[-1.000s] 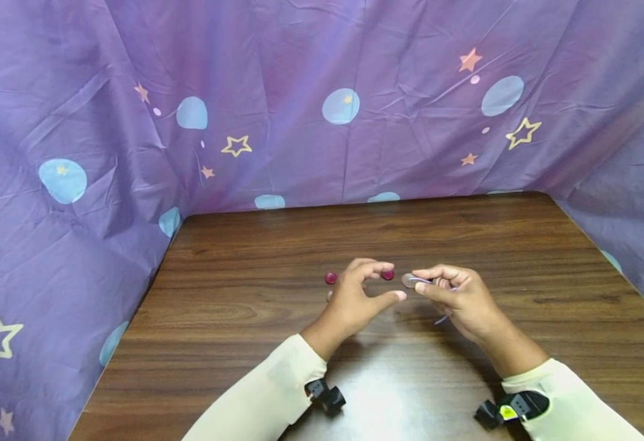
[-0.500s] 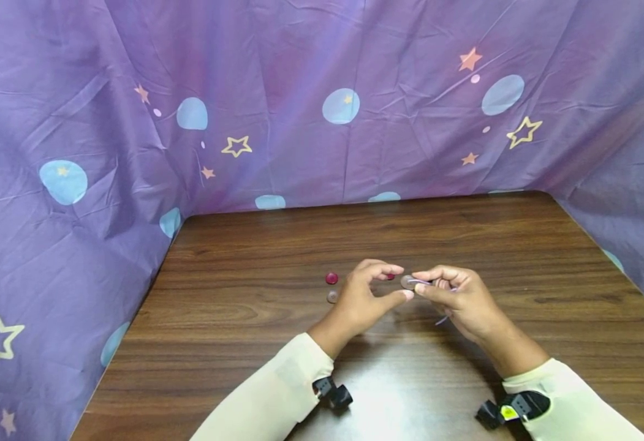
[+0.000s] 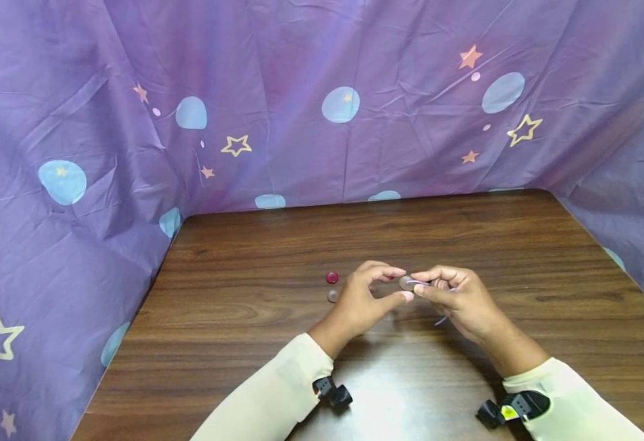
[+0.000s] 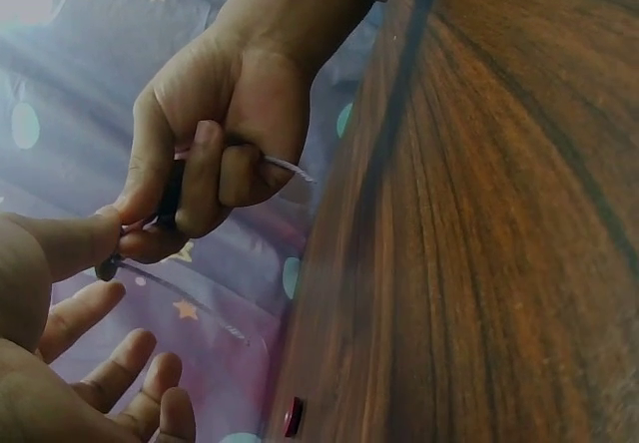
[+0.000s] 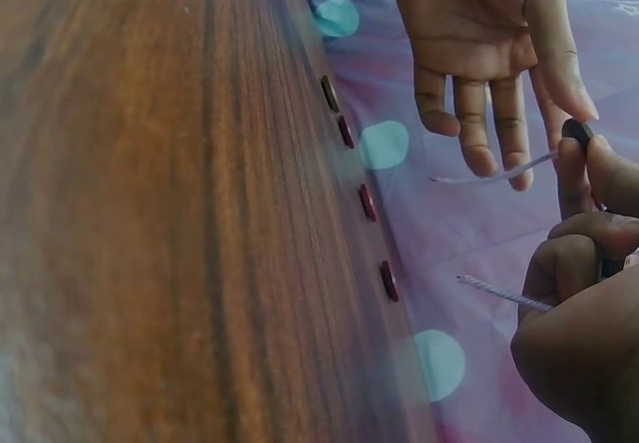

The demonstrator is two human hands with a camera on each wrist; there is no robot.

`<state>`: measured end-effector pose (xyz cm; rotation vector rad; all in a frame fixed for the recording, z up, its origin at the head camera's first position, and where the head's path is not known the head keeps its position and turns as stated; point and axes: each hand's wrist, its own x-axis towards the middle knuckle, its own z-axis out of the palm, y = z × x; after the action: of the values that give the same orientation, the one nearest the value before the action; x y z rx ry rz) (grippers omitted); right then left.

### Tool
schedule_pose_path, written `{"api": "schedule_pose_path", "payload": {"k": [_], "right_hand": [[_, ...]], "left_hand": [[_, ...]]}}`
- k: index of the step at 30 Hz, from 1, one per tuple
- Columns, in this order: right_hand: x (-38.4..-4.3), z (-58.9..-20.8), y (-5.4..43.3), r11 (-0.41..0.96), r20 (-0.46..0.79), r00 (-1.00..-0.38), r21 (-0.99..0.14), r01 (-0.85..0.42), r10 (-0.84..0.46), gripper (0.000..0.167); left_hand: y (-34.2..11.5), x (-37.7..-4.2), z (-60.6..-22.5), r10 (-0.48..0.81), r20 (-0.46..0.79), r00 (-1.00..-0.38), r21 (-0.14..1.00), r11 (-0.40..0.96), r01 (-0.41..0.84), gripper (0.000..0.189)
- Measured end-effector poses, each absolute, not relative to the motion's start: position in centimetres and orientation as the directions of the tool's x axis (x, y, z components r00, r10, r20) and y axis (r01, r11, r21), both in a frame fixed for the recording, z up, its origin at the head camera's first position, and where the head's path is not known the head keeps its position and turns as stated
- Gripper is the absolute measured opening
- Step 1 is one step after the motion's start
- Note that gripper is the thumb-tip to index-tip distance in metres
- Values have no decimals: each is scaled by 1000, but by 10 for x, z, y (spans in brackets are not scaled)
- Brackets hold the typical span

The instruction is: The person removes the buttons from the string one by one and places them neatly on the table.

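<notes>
My right hand (image 3: 454,294) pinches a greyish see-through button (image 3: 407,283) between thumb and forefinger. A lavender cord (image 4: 185,301) runs out from the button, and its other end (image 5: 504,295) sticks out below the curled fingers. Something dark (image 4: 172,196) also lies inside that hand; what it is I cannot tell. From the left, my left hand (image 3: 363,297) has thumb and forefinger at opposite edges of the button, its other fingers spread. On the table behind it are a magenta button (image 3: 331,277) and a clear button (image 3: 333,296).
A wood-grain table (image 3: 255,343) lies under both hands. In the right wrist view several buttons, one a red button (image 5: 367,202), lie in a line on it. A purple curtain (image 3: 288,79) with stars and blue spots hangs around the back and sides.
My left hand has moved right, so its thumb and forefinger now frame the button. The clear button on the table has come into view behind it. My right hand stays nearly still.
</notes>
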<state>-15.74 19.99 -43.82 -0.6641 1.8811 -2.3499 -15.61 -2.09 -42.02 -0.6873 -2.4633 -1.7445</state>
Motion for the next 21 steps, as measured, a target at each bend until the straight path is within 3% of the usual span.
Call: {"api": "schedule_pose_path", "payload": {"k": [21], "right_hand": [[-156,-437,198,-232,267,-919,-951,-204,-289,41]], "left_hand": [[-19,-153,-424,320,323,-891,864,285,416,30]]}}
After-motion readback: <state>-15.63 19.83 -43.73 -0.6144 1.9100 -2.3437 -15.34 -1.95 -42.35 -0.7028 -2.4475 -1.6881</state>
